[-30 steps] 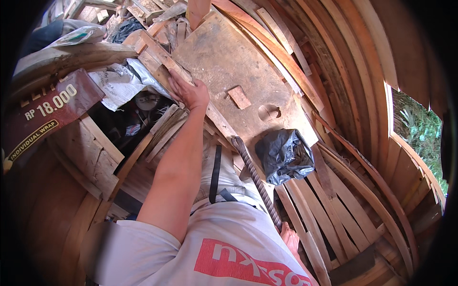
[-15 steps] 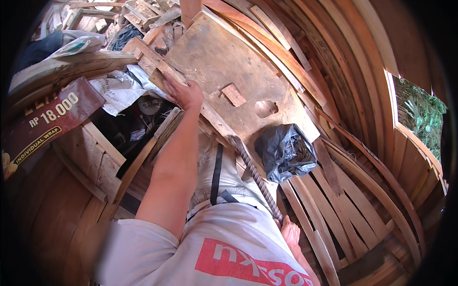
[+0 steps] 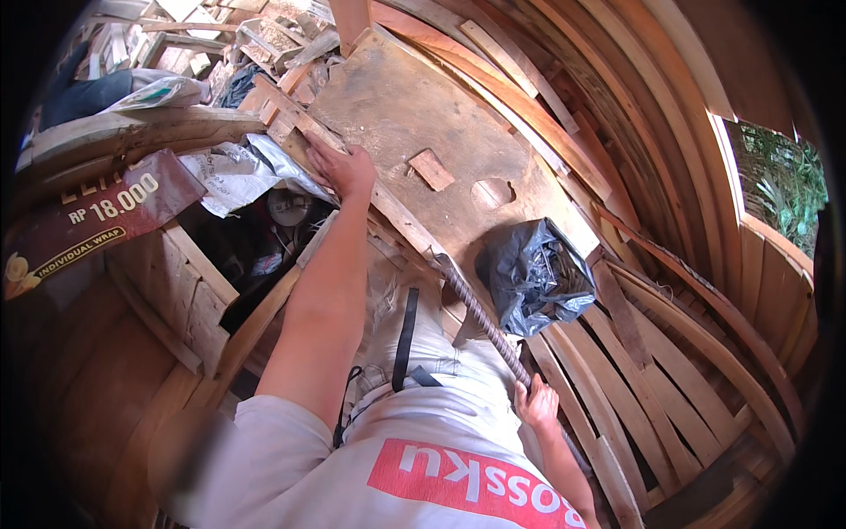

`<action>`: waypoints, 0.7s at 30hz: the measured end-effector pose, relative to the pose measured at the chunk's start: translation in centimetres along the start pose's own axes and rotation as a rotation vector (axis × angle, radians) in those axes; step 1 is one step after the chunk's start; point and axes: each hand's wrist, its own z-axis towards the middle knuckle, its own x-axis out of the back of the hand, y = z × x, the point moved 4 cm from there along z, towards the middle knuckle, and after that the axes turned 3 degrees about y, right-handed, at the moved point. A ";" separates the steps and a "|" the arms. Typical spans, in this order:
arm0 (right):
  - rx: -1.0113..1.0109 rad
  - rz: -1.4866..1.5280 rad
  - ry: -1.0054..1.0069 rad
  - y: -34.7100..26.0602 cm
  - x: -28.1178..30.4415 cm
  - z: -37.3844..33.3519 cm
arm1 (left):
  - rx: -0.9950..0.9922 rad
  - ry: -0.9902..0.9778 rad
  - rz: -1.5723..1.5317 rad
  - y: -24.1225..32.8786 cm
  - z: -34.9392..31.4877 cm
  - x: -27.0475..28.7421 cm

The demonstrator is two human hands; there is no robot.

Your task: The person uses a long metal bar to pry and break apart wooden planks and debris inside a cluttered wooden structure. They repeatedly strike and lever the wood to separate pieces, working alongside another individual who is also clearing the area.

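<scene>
My left hand [image 3: 342, 171] is closed over a long, narrow wooden plank [image 3: 394, 214], its fingers wrapped on the edge. This plank runs along the near side of a broad plywood sheet [image 3: 388, 106]. Down at my right side, my right hand [image 3: 538, 404] grips the lower part of a dark ribbed metal bar [image 3: 483, 319]. The bar slants up to the left, and its upper tip meets the plank's near end; I cannot tell whether it is wedged there. A black plastic bag [image 3: 533, 278] with dark contents stands beside the bar, on the sheet's near corner.
A small wood scrap [image 3: 431, 169] lies on the plywood by a cut-out hole [image 3: 493, 192]. Curved planks [image 3: 652, 123] rise at the right. A white sack [image 3: 231, 176] and a maroon printed banner [image 3: 106, 220] hang at the left. Wood offcuts [image 3: 273, 44] are heaped at the far left.
My right hand has come up and forward on the bar, with more of its forearm showing. My left hand stays on the plank. The whole view has shifted slightly.
</scene>
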 end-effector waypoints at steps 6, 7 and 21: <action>-0.098 0.027 -0.168 0.6 -1.1 2.3 | 0.013 -0.090 -0.098 -0.1 0.3 0.9; -0.094 0.025 -0.171 0.8 -1.3 2.3 | 0.004 -0.091 -0.146 -0.4 0.5 1.3; -0.084 0.100 -0.150 1.8 0.0 0.7 | -0.848 -1.048 -0.304 0.0 -17.8 11.6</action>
